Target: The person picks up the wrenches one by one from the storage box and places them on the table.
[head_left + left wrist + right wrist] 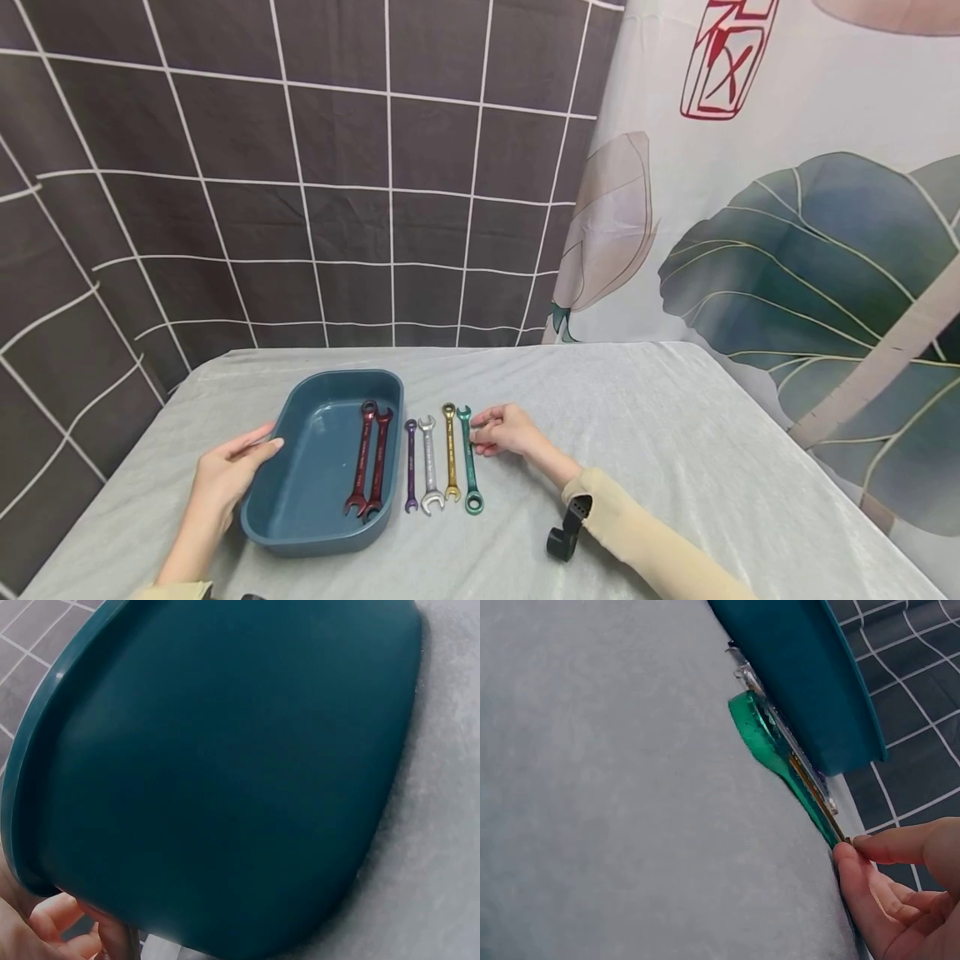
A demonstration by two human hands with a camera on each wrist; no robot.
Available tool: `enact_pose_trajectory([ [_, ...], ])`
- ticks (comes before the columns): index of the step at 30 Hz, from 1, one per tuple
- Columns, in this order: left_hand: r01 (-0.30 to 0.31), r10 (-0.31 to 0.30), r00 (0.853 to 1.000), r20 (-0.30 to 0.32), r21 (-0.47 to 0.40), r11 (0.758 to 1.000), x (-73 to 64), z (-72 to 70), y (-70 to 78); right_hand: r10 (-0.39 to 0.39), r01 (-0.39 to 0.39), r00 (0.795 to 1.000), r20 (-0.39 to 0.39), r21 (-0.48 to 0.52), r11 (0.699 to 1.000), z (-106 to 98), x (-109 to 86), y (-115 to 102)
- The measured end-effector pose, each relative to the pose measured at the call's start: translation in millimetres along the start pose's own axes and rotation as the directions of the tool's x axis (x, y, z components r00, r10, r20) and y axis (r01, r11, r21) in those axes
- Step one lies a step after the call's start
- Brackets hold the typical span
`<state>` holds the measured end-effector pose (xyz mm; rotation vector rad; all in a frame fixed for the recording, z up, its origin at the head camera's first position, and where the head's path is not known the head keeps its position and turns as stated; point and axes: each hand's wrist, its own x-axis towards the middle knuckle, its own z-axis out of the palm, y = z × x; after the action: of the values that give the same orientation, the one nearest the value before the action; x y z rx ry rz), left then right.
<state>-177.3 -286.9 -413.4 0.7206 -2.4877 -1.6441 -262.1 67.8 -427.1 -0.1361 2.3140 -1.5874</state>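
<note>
A blue plastic tray (300,543) stands on the table at the left, with two dark red wrenches (363,458) lying inside along its right wall. My left hand (225,475) holds the tray's left rim, thumb on the edge and fingers against the outer wall. To the right of the tray, a purple wrench (411,467), a silver wrench (430,462), a gold wrench (451,450) and a green wrench (468,467) lie roughly side by side. Thumb and index finger of my right hand (506,431) pinch the green wrench near its middle; the right wrist view shows the fingertips meeting there.
A light grey cloth (615,400) covers the table. Behind it hangs a dark curtain with white grid lines (337,217), and a leaf-patterned curtain (810,250) hangs at the right. A black wrist device (566,533) sits by the right sleeve.
</note>
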Motion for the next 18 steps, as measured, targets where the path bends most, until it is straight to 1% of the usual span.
enact_pose_trajectory([
  [4,-0.001,0.001,1.000,0.003,0.001,1.000,1.0,0.0,-1.1,-0.013,0.013,1.000,0.022,0.003,1.000,-2,-0.9,0],
  [11,-0.005,0.005,1.000,0.007,0.005,1.000,2.7,-1.1,-3.4,0.002,-0.005,0.997,0.075,0.045,0.999,-2,-5.6,-6],
  [18,-0.005,0.005,1.000,0.005,0.003,1.000,2.0,-0.8,-2.1,-0.002,0.000,0.997,0.082,0.022,1.000,1,-8.4,-10],
])
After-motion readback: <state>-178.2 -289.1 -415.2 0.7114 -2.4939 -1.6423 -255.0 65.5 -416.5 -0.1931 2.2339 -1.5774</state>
